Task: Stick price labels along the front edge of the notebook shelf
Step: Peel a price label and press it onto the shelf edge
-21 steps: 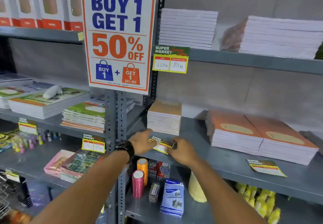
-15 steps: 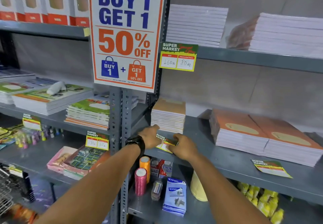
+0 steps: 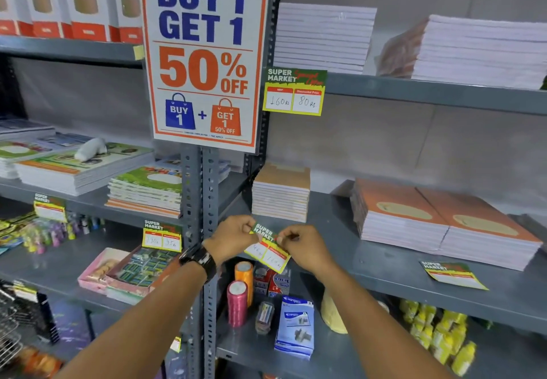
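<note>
Hands pinched a green-and-yellow paper price label (image 3: 268,247) at its top corners, left hand (image 3: 233,238) and right hand (image 3: 305,247) clamped on it against the grey metal notebook shelf's front edge (image 3: 384,272). It hung tilted, reading "SUPER MARKET". Farther right on that shelf lay a second matching label (image 3: 453,275).

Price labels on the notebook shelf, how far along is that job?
Partly done. A filled-in label already hangs on the upper shelf edge. In hand: the left hand and right hand pinch a second label at the middle shelf's front edge, tilted, not visibly stuck. Left: a spare label lies flat on that shelf, below the orange notebooks.
</note>
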`<action>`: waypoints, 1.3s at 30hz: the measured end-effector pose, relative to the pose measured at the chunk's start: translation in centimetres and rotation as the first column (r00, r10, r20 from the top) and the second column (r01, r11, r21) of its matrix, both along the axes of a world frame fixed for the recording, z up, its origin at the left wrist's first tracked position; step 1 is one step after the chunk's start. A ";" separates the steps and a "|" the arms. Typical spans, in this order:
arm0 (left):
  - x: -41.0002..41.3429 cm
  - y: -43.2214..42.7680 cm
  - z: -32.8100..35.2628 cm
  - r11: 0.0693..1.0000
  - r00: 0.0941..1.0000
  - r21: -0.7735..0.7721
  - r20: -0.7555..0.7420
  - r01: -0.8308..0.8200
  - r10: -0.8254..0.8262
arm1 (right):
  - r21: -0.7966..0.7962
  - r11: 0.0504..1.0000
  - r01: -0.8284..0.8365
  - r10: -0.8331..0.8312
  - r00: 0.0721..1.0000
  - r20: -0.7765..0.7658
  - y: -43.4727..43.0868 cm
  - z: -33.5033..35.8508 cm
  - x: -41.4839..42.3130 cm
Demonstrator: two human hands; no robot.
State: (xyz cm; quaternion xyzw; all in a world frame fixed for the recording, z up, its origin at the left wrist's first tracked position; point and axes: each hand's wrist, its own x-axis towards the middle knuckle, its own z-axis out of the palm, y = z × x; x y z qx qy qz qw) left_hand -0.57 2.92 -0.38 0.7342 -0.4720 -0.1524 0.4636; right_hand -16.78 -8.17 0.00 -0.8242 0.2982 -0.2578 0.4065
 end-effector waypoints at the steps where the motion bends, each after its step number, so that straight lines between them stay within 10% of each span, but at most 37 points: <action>1: -0.2 0.7 -0.6 1.000 1.000 -0.008 0.020 0.010 -0.010 | -0.042 0.999 -0.013 0.013 1.000 -0.006 0.5 -0.4 -0.3; 14: -2.2 2.4 -5.3 0.989 0.989 -0.043 0.018 -0.143 0.144 | -0.436 0.900 -0.016 -0.093 0.970 -0.226 3.5 -2.3 -0.7; 39: -2.6 1.7 -5.2 0.943 0.910 -0.002 0.260 -0.333 0.322 | -0.580 0.813 0.056 -0.194 0.965 -0.179 3.0 -2.6 0.5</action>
